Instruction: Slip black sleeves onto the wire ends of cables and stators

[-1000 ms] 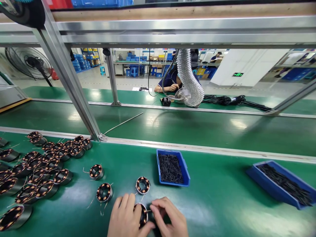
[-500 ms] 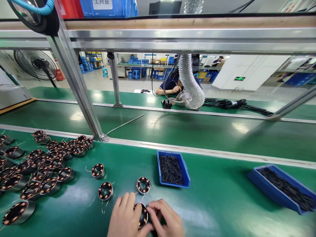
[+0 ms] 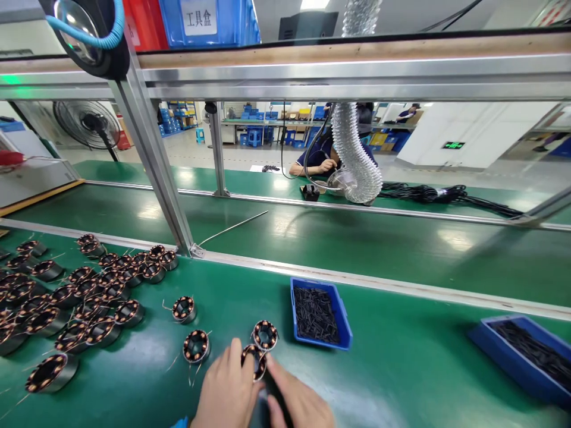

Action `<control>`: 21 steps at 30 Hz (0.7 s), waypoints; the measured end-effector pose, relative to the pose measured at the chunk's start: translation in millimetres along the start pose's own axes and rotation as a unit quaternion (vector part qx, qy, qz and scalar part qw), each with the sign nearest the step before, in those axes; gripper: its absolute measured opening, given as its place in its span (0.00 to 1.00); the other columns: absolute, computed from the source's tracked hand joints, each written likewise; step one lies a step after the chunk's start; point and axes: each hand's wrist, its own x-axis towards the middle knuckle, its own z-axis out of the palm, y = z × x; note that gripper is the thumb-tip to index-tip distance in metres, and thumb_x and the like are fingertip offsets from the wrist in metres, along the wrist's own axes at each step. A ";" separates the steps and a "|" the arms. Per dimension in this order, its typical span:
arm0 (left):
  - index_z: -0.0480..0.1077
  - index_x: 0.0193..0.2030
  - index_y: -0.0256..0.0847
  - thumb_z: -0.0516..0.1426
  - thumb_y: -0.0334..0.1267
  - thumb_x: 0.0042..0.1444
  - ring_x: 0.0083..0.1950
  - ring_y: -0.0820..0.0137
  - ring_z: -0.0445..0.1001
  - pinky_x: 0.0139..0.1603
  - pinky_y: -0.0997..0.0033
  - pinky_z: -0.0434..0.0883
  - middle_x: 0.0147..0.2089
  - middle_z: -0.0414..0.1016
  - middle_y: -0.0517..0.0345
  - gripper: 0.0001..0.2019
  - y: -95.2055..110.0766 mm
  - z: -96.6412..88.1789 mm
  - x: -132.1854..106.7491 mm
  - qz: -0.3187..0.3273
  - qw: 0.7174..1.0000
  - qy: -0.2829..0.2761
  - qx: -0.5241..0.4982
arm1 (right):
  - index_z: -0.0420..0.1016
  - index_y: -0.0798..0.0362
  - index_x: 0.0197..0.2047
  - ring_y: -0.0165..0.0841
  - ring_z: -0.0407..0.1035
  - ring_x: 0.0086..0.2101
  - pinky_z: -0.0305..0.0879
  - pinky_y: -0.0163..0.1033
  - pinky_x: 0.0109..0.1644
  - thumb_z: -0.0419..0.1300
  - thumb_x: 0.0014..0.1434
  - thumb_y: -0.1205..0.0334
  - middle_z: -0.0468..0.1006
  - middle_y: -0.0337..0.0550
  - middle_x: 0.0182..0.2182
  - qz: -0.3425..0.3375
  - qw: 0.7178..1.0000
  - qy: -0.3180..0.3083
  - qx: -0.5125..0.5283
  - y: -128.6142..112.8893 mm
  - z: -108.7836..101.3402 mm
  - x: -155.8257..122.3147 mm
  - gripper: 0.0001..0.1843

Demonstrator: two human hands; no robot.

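Observation:
My left hand point(image 3: 227, 383) is closed around a ring-shaped motor stator point(image 3: 260, 367) with copper windings, which rests on the green bench. My right hand point(image 3: 300, 395) is beside it, index finger stretched to the stator's right side and thumb apart from it. The space between those fingers is dark, and the hand is slightly blurred. Touching or almost touching the held stator at its far side is a second stator point(image 3: 275, 339). To the left stand two more, a nearer stator point(image 3: 206, 351) and a farther stator point(image 3: 193, 310), with thin wire leads sticking out.
Many stators point(image 3: 102, 333) crowd the bench's left side. A blue bin point(image 3: 345, 333) of short black tubes stands beyond my hands, and another blue bin point(image 3: 486, 342) lies at the right. A metal post point(image 3: 154, 160) rises at the back left. A co-worker point(image 3: 314, 160) sits opposite.
The held stator has come up against the second stator, where a gap was before. My right hand's thumb and index finger have spread apart. The view has shifted slightly left.

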 end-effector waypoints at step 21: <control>0.71 0.50 0.45 0.52 0.35 0.66 0.49 0.60 0.78 0.42 0.63 0.77 0.55 0.73 0.49 0.10 -80.7 -17.8 -44.1 -0.093 0.989 0.084 -0.074 | 0.82 0.49 0.37 0.38 0.75 0.34 0.66 0.42 0.38 0.56 0.70 0.62 0.83 0.44 0.35 0.116 0.970 -0.113 -0.183 113.5 -35.8 68.6 0.14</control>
